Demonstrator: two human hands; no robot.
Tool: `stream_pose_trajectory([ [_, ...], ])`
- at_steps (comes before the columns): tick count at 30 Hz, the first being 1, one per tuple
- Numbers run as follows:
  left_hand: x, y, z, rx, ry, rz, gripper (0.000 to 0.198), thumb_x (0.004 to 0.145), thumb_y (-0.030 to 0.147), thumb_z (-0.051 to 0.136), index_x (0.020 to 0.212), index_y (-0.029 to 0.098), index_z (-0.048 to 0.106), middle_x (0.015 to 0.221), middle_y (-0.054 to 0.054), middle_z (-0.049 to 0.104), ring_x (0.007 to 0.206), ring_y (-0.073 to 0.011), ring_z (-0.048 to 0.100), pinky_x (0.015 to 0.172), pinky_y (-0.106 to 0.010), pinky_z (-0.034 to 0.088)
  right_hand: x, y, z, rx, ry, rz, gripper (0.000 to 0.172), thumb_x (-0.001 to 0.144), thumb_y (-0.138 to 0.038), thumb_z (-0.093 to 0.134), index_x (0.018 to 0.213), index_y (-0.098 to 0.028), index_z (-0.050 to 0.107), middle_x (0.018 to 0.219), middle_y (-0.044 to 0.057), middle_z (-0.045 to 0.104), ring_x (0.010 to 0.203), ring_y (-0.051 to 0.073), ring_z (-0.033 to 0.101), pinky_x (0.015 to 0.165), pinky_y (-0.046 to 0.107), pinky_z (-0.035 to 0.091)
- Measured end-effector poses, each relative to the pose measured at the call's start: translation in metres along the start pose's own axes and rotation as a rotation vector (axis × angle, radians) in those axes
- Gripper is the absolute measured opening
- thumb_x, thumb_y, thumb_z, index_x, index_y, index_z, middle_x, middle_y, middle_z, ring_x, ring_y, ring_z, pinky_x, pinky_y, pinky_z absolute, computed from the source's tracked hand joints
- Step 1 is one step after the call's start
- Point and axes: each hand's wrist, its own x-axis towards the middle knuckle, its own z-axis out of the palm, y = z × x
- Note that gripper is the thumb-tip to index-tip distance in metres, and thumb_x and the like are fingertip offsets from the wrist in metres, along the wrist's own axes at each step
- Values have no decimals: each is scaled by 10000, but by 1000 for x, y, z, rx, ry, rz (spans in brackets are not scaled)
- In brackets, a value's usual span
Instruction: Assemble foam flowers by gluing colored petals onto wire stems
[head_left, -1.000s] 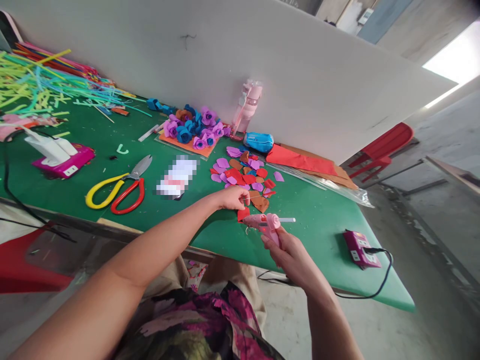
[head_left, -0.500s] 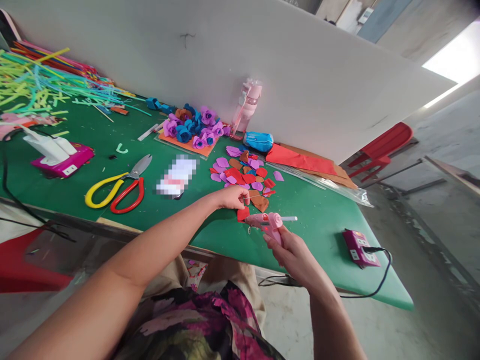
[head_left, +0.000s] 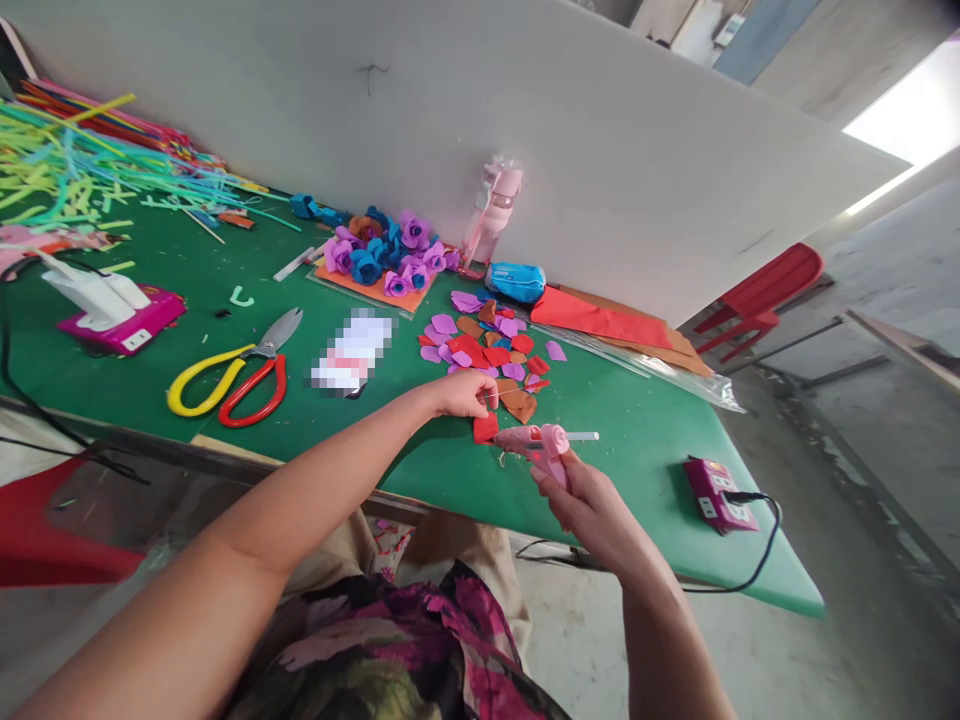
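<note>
My right hand (head_left: 589,495) is wrapped round the handle of a pink hot glue gun (head_left: 553,442), with a pale glue stick poking out of its back. The gun's nozzle points left and meets the edge of a red petal (head_left: 485,428), as far as I can see. The fingers of my left hand (head_left: 469,394) are pinched on the top of that petal, just above the green table. A thin glue-like strand runs right from these fingers. Just beyond lie loose purple, red and brown petals (head_left: 515,400).
Scissors (head_left: 247,375) with yellow and red handles and a blurred phone-like object (head_left: 352,352) lie to the left. Farther back are finished flowers (head_left: 390,250), a pink bottle (head_left: 491,215) and a blue packet (head_left: 516,282). Purple power sockets (head_left: 720,495) stand at both sides, with cords.
The glue gun has shifted slightly to the right, its nozzle moving along the petal's edge. My left hand has stayed in place on the petal.
</note>
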Motion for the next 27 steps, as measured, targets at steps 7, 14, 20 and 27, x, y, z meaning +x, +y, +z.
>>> stream_pose_trajectory([
  [7,-1,3,0,-1,4,-18,168,567,51,559,712,135,577,543,54,476,535,-90,443,499,-197,305,0,-1,-3,1,-71,55,369,866,-463,432,1012,-161,585,537,-16,530,486,142,483,488,240,363],
  [14,-1,3,-1,3,-3,-19,167,568,52,572,713,136,577,541,52,478,537,-93,452,501,-198,313,-1,4,-5,-2,-70,47,373,880,-462,413,1007,-161,593,556,-10,525,488,135,464,475,235,351],
  [20,-2,4,-1,24,1,-22,175,573,61,581,733,133,595,562,46,494,549,-98,459,514,-205,330,-1,2,-9,-15,-76,44,415,882,-446,408,1123,-160,588,554,-15,521,500,134,471,488,228,359],
  [27,-2,4,-1,37,-3,-16,181,580,68,575,749,128,597,574,44,493,555,-98,461,519,-204,334,-2,-4,-13,-15,-50,7,432,872,-439,423,1150,-159,597,589,-3,549,527,131,480,514,227,373],
])
